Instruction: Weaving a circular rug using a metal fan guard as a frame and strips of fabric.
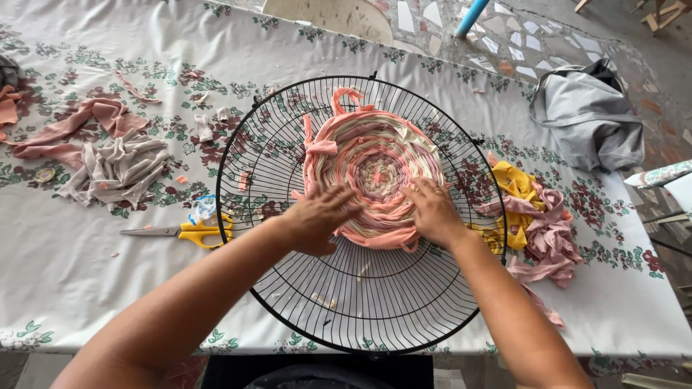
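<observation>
Both bare forearms reach forward from the lower edge of the view and draw closer toward the hands. The left hand [317, 216] lies palm down with fingers spread. The right hand [432, 210] is also palm down, fingers bent and pressing downward.

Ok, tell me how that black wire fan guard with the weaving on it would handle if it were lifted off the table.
The black wire guard is probably stiff and light for its size: thin open wires on a round rim. The woven fabric disc seems threaded through the spokes, so it would likely lift along with it. The loose strip end at the top looks floppy and may dangle.
</observation>
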